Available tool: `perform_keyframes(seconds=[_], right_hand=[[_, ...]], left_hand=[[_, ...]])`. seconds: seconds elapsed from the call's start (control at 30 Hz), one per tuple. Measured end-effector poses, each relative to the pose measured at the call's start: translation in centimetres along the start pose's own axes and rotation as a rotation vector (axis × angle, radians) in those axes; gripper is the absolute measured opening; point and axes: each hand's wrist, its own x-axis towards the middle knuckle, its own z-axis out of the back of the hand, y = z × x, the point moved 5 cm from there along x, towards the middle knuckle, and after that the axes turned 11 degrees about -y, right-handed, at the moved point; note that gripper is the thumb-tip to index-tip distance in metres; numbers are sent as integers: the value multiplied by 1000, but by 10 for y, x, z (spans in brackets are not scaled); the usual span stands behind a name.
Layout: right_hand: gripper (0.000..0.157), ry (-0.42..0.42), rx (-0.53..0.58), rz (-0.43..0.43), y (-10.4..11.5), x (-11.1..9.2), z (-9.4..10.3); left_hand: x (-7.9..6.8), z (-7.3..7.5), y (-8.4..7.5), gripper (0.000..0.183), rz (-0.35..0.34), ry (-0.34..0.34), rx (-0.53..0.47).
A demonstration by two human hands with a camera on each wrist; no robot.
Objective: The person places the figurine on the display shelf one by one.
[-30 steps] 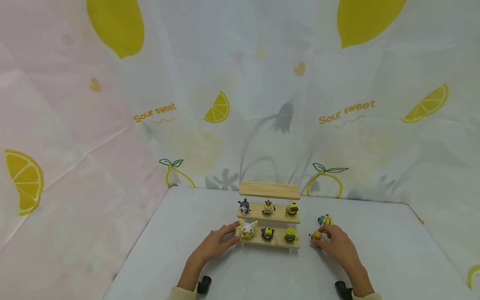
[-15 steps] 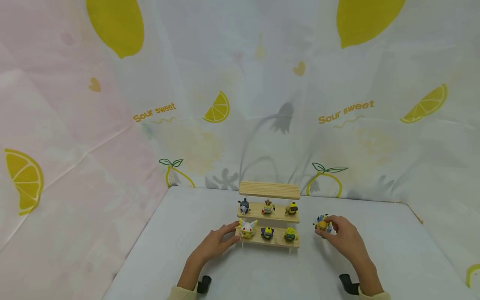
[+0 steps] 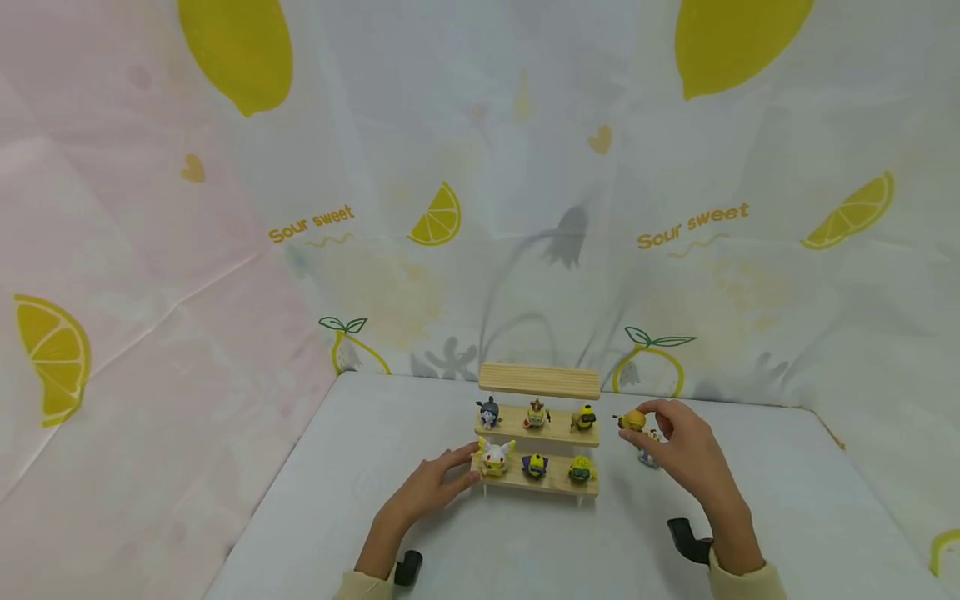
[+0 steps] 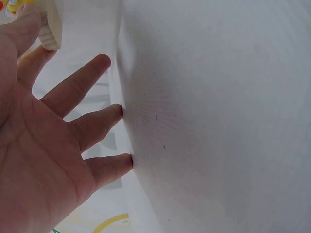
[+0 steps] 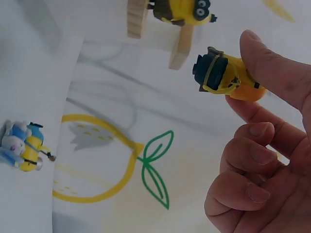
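Between thumb and index finger my right hand pinches a small yellow-orange toy figure, raised off the table beside the shelf's right end. The right wrist view shows this figure's dark end, with the other fingers curled below. My left hand rests at the left end of a wooden tiered display shelf. Its fingers are spread; thumb and index finger touch the shelf end. Two more toys, a white-and-blue figure and a yellow-and-blue figure, stand on the table, partly hidden by my right hand in the head view.
The shelf's middle tier holds a dark-haired figure, a hatted figure and a yellow figure. On the lowest tier sit a white-eared figure, a caped figure and a green-yellow figure. A lemon-print cloth hangs behind.
My right hand has lifted the yellow-orange figure from the table, first moving right, then up and back toward the shelf's middle-tier height. My left hand has stayed in place.
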Motion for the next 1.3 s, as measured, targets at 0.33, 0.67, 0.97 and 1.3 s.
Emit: perform_keyframes(seconds=[0.33,0.67,0.97,1.3], right_hand=[[33,10,49,99,32,23,-13],[36,92,98,137,62,53,-34],[34,133,98,191,91,80,-61],[33,250,73,183,122,103,-91]], left_hand=[[1,0,3,59,6,-4,12],[1,0,4,59,22,-3,10],[3,0,5,58,18,-1,15],[3,-2,7,59,25,7,10]])
